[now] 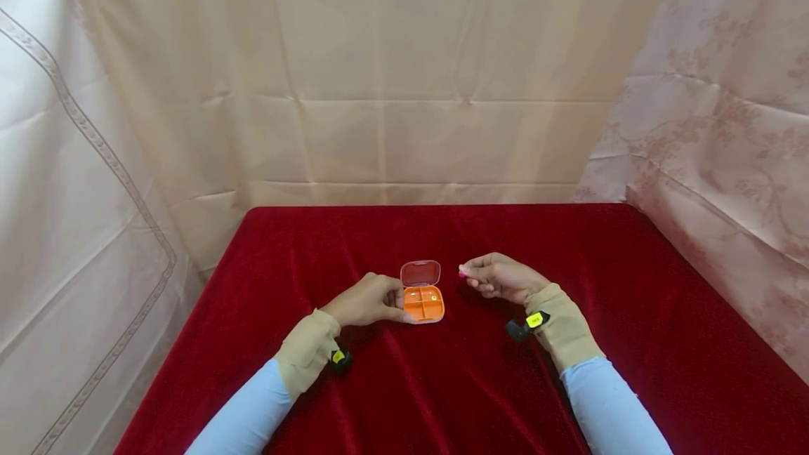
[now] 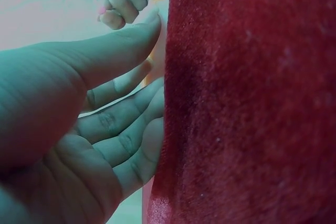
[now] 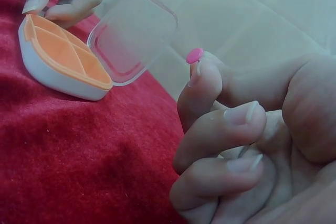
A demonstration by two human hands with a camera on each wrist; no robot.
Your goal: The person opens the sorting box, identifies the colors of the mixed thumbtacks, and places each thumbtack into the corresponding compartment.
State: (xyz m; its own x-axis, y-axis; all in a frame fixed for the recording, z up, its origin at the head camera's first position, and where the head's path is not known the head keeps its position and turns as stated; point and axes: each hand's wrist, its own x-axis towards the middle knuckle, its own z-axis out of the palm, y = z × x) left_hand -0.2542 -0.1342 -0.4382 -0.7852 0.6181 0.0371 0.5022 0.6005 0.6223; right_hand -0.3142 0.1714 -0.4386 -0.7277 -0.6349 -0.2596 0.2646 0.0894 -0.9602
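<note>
An orange and white pill box (image 1: 432, 311) with four-way dividers lies on the red cloth, its clear lid (image 3: 134, 40) swung up at the back. My left hand (image 1: 362, 302) holds the box by its left side, thumb at the near corner and fingers along the edge. In the far compartments sit small pale and yellowish bits. To the right of the box, my right hand (image 1: 502, 278) pinches a pink pill (image 3: 195, 55) between thumb and index finger, the other fingers curled in. The pill is raised above the cloth, apart from the box.
Red velvet cloth (image 1: 303, 244) covers the table, with soft folds near the front. A beige curtain (image 1: 379, 90) hangs behind it, and pale patterned curtains (image 1: 727, 125) stand at both sides. Dark wrist cameras (image 1: 518, 330) are strapped at both cuffs.
</note>
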